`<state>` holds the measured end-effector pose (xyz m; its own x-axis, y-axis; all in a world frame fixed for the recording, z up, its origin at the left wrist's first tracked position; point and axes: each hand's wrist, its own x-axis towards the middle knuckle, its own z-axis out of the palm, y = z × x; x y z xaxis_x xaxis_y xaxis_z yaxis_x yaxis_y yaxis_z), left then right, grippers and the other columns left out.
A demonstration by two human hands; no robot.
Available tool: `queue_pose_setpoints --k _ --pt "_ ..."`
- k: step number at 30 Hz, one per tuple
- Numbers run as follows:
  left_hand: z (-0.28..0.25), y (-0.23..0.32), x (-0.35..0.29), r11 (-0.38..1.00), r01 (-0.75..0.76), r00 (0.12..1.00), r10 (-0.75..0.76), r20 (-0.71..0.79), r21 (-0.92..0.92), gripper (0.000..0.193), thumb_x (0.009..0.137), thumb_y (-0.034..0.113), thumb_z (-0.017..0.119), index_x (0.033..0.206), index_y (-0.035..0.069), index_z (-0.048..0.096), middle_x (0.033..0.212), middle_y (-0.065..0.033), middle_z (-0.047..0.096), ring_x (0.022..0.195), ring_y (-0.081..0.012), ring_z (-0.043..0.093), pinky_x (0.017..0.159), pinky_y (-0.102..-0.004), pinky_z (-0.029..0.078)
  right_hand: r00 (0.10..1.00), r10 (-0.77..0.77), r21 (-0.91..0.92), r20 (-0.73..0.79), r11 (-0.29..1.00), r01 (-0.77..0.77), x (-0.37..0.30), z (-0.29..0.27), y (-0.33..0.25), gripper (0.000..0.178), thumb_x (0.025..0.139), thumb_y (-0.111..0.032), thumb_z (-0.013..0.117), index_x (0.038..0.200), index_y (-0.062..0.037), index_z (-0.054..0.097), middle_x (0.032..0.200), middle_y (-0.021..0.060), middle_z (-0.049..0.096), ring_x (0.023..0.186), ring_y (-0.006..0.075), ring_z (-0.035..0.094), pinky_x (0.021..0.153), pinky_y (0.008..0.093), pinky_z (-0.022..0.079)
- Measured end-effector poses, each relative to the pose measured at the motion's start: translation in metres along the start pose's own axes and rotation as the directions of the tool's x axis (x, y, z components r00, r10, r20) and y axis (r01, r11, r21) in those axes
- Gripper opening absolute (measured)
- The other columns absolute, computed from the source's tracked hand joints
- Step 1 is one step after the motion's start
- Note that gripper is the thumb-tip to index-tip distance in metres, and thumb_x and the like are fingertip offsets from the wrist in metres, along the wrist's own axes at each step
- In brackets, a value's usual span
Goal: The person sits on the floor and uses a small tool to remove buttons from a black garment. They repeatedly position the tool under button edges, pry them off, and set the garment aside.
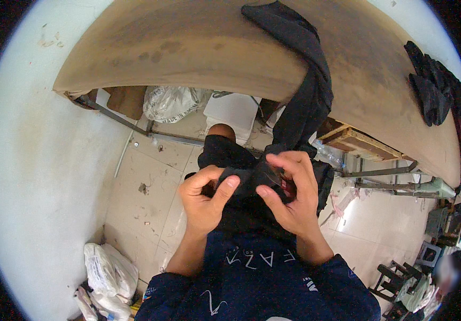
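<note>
A long piece of black cloth (308,91) hangs from the tan padded table down to my hands. My left hand (204,200) pinches a dark edge of it between thumb and curled fingers. My right hand (297,195) is curled around the cloth close by, its thumb and fingertips a little apart. Something small and reddish (285,185) shows inside the right palm, too hidden to name. Both hands are above my lap, where dark clothing and the black cloth blend, so the cloth's lower end is hard to make out.
The cloth-covered table (198,48) stands ahead on a metal frame (118,115). Beneath it are a clear plastic bag (171,104), a white stack (232,115) and a wooden crate (364,144). Black garments (433,91) lie at its right end. White bags (110,273) sit lower left; a dark stool (393,281) lower right.
</note>
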<state>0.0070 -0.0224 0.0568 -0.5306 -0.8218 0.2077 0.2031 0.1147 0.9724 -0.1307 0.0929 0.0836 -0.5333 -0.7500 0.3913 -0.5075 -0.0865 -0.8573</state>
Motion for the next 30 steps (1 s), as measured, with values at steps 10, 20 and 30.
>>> queue_pose_setpoints --k 10,20,30 --pt "0.008 -0.007 -0.002 1.0 -0.018 0.998 0.019 -0.059 0.016 0.008 0.091 0.006 0.07 0.091 -0.001 0.069 0.08 -0.0009 0.062 0.066 -0.0031 0.047 0.058 -0.0195 0.036 0.941 0.321 0.377 0.106 0.862 -0.337 -0.008 0.025 0.024 0.014 0.087 -0.013 0.075 0.091 -0.0006 0.072 0.071 -0.0029 0.06 0.061 0.0033 0.048 0.053 0.0223 0.037" --pt "0.006 -0.024 0.002 0.996 -0.088 0.989 0.09 -0.119 0.021 0.014 0.101 0.015 0.056 0.103 0.001 0.059 0.083 -0.0049 0.065 0.061 -0.0033 0.048 0.055 -0.0186 0.036 0.84 0.522 0.547 0.147 0.665 -0.509 -0.011 0.024 0.03 0.009 0.088 -0.009 0.074 0.092 -0.0031 0.069 0.069 -0.0045 0.056 0.053 0.0017 0.041 0.045 0.0198 0.027" --pt "0.014 -0.021 -0.001 0.988 0.084 0.991 -0.07 0.11 -0.127 0.022 0.096 0.01 0.065 0.115 0.0 0.061 0.089 -0.0018 0.067 0.077 -0.005 0.059 0.07 -0.019 0.047 0.795 0.575 0.568 0.195 0.595 -0.569 -0.014 0.015 0.036 0.013 0.089 -0.016 0.075 0.093 -0.0048 0.072 0.071 -0.0057 0.062 0.059 0.0025 0.049 0.053 0.0205 0.037"
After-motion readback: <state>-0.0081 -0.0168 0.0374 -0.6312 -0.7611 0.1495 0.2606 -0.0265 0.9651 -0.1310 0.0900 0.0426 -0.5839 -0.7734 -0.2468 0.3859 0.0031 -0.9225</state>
